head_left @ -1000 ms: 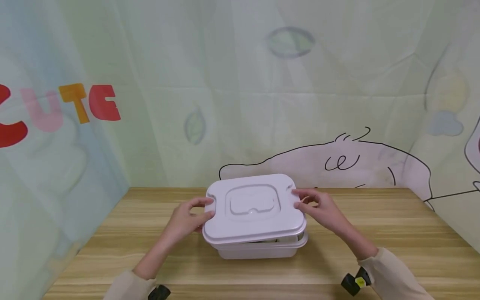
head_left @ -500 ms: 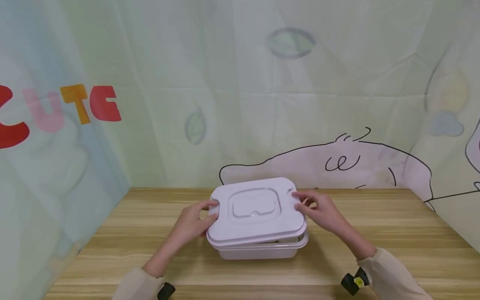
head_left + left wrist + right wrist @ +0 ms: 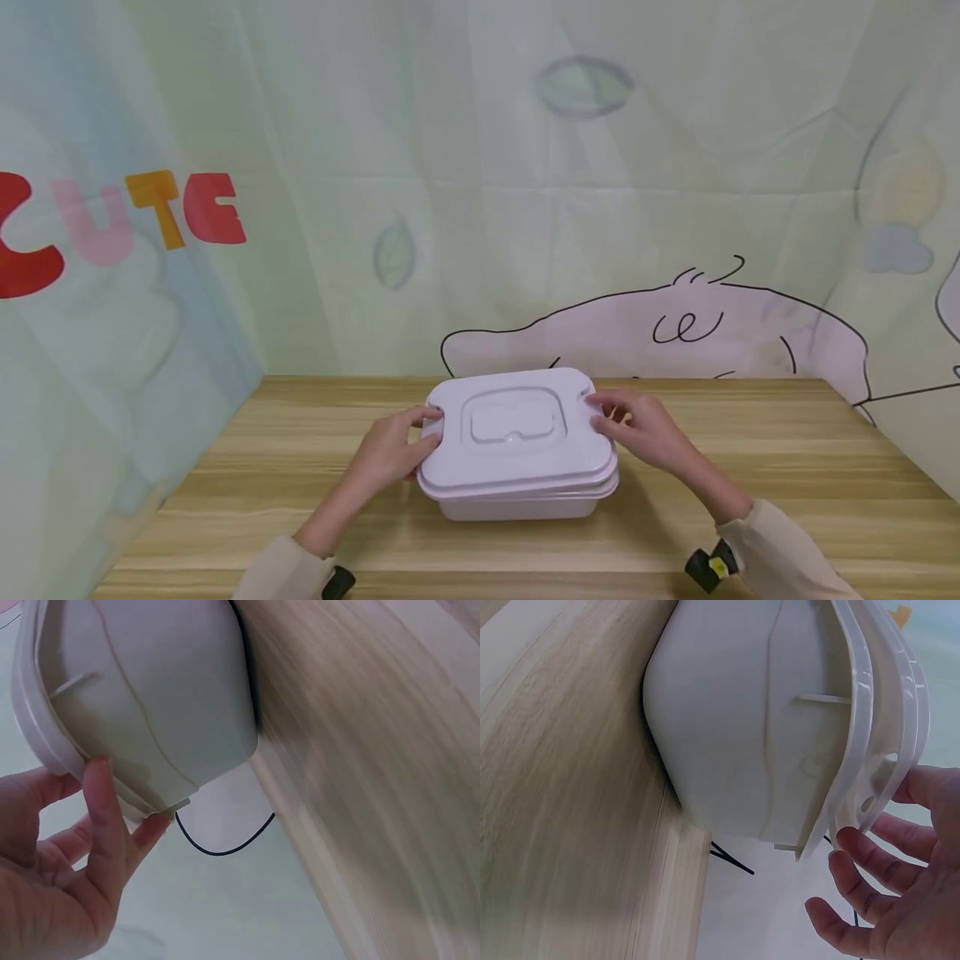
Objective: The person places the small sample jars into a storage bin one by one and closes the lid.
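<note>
A white plastic box (image 3: 517,509) stands on the wooden table, with its white lid (image 3: 517,467) lying askew on top. My left hand (image 3: 390,450) holds the lid's left end, thumb and fingers at the notch there. In the left wrist view, fingertips (image 3: 97,769) also reach under the rim. At the opposite end my right hand (image 3: 648,429) pinches the lid by its right notch. The right wrist view has a gap between lid and box rim (image 3: 859,712) on this side, while the lower fingers spread loosely below. The box's inside is hidden.
The light wooden table (image 3: 300,483) extends around the box on all sides. Behind it hangs a pale printed curtain (image 3: 480,208) with a cartoon outline and coloured letters at left. Black wrist cameras (image 3: 705,568) sit near both sleeves.
The lid has come down and slid a little to the right, and the opening along its front has narrowed. My left hand has shifted right with it; the right hand has lowered slightly.
</note>
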`<state>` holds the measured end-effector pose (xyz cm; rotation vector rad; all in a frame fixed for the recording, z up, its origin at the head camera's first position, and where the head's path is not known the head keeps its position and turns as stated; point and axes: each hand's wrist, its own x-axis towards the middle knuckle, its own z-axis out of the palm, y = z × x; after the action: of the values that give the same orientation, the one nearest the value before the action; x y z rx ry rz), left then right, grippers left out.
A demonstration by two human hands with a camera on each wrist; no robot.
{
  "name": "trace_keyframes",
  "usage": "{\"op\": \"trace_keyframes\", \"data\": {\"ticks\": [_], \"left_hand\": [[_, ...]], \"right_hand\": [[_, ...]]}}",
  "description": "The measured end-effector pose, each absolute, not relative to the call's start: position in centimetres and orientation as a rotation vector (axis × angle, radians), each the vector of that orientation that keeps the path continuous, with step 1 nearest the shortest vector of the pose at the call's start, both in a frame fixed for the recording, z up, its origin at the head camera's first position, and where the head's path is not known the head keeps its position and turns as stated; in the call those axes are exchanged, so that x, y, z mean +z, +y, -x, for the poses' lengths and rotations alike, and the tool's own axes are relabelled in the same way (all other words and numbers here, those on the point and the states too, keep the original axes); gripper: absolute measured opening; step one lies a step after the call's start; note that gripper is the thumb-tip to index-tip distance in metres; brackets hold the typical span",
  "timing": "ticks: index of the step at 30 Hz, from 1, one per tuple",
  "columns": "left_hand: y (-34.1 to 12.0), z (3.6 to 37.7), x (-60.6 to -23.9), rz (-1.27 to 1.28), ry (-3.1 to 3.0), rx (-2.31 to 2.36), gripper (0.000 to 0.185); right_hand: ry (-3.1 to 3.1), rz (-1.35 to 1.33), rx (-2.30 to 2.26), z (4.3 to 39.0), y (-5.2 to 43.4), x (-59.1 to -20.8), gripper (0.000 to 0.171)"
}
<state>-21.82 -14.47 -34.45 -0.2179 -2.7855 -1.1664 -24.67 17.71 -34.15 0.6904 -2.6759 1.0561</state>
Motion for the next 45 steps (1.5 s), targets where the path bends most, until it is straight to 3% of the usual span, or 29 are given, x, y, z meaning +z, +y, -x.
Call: {"op": "trace_keyframes", "data": {"ticks": [24,45], "left_hand": [[-14.1,22.5,-34.4,0.285,-2.847,-0.925,0.025],[-16.4,23.0,-35.3,0.312,-2.764,-1.661,0.037]], "right_hand": [[-2.781,-0.699,1.016,24.9,18.0,-35.4,0.030],[-2.829,-0.734,1.393,25.5,19.6,-35.7,0.039]]}}
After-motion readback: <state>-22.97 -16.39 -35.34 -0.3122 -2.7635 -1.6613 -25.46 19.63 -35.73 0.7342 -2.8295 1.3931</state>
